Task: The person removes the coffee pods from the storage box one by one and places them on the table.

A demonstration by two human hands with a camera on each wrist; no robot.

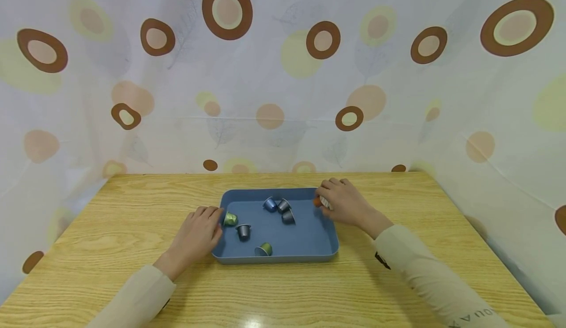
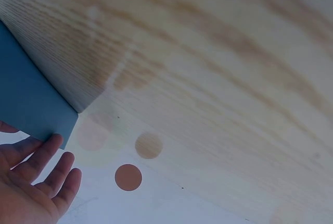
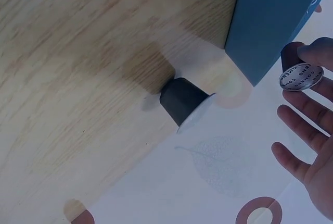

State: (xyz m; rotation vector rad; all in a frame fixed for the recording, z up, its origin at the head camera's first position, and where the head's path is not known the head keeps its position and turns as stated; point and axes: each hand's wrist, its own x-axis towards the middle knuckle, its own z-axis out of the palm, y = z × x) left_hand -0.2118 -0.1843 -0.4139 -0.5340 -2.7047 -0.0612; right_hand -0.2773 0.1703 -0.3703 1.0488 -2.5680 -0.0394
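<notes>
White patterned cloth (image 1: 274,85) closes off the back and both sides of the work area. Below it, a wood-grain tabletop (image 1: 110,239) carries a shallow blue tray (image 1: 305,239), set flat with one long side toward the person.

Left hand (image 1: 200,233): at the tray's left end, fingers loosely extended, a fingertip touching the wall; nothing gripped. Purpose judged to be steadying. Right hand (image 1: 344,204): at the tray's right end, narrowed between thumb and fingers on one orange-brown capsule (image 3: 297,73), printed lid exposed; remaining fingers spread.

Inside the tray, none stacked: a blue capsule (image 1: 270,204), a grey capsule (image 1: 284,206) and a dark grey capsule (image 1: 288,216) grouped toward the far side; a pale green capsule (image 1: 231,219) by the left wall, a charcoal capsule (image 1: 243,232) near it, an olive capsule (image 1: 265,249) at the near wall. One black capsule (image 3: 182,100) rests on the tabletop outside the tray, identifiable only in the right wrist view.

Finding: step in hand judged to be transfer of the held capsule across the right rim; direction cannot be told. Next move calls for a firm pinch until the wall is cleared, then a low release to prevent rolling
</notes>
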